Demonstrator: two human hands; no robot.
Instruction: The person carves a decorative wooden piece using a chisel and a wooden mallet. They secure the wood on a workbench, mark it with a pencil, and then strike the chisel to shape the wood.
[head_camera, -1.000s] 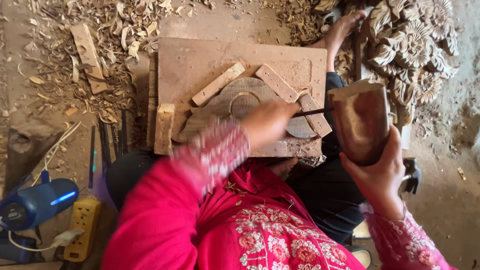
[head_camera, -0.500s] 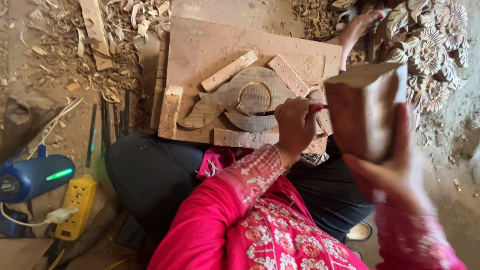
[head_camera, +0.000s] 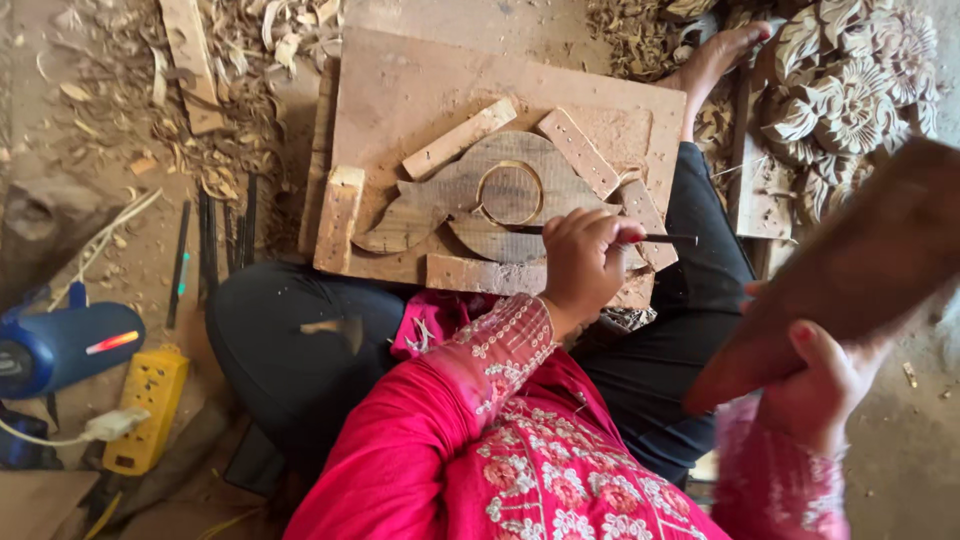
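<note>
My left hand (head_camera: 583, 262) grips a thin dark chisel (head_camera: 662, 239) lying across the lower edge of a curved wooden carving blank (head_camera: 440, 195) with a round ring cut in it. The blank lies on a wooden work board (head_camera: 420, 90) across my lap, held between several small wooden blocks (head_camera: 458, 139). My right hand (head_camera: 820, 385) is raised at the right and holds a heavy brown wooden mallet (head_camera: 855, 275), blurred, well above the board.
Carved floral wooden panels (head_camera: 850, 90) lie at top right beside a bare foot (head_camera: 720, 55). Wood shavings (head_camera: 230, 140) cover the floor at left. Spare chisels (head_camera: 215, 235), a blue speaker (head_camera: 60, 345) and a yellow power strip (head_camera: 145, 405) lie at lower left.
The mallet in my right hand has swung further right and up, closer to the camera. My left hand with the chisel has stayed at the blank's lower right edge.
</note>
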